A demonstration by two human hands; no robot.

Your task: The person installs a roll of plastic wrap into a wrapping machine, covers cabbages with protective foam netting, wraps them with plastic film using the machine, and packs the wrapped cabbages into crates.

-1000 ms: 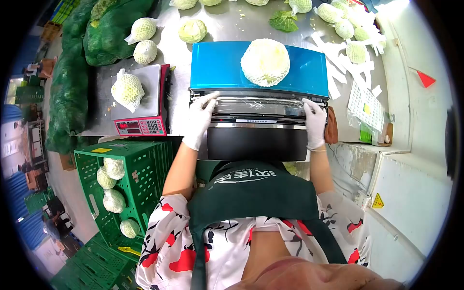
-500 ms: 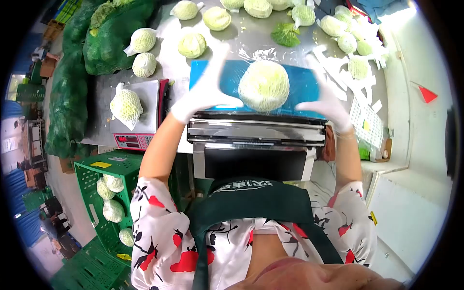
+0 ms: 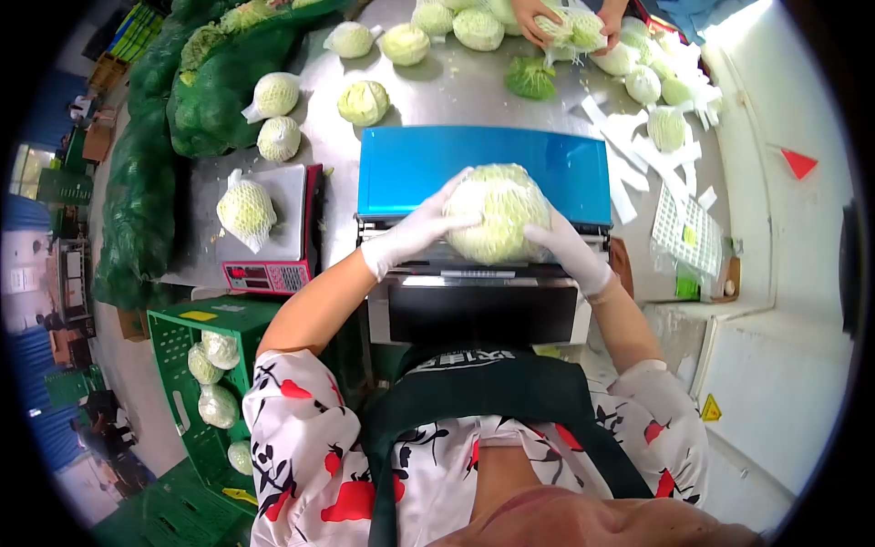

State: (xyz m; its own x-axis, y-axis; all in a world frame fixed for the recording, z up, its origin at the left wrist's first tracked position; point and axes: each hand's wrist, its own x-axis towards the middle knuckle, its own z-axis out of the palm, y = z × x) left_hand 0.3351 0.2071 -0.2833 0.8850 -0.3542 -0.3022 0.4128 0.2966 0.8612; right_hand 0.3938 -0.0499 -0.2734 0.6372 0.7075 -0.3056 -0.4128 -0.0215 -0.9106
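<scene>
A pale green cabbage [image 3: 499, 214] in a white foam net, with a sheen of clear film, is held between my two gloved hands. My left hand [image 3: 421, 232] presses its left side, fingers curving round the back and thumb on the near side. On the opposite side my right hand [image 3: 576, 253] grips it, thumb over the front. The cabbage is over the near edge of a blue-topped wrapping machine [image 3: 410, 169]; whether it touches the machine is hidden.
A scale [image 3: 290, 210] bearing a netted cabbage [image 3: 246, 213] stands at left. Beyond the machine, several cabbages lie on the metal table [image 3: 314, 173]. Another person's hands [image 3: 538, 23] handle netted cabbages at the back. A green crate [image 3: 182, 365] sits lower left; white strips [image 3: 620, 173] lie at right.
My hands, spread apart around the cabbage before, have closed on it and brought it nearer to me. Film no longer covers the blue top. Another person's hands have appeared at the back.
</scene>
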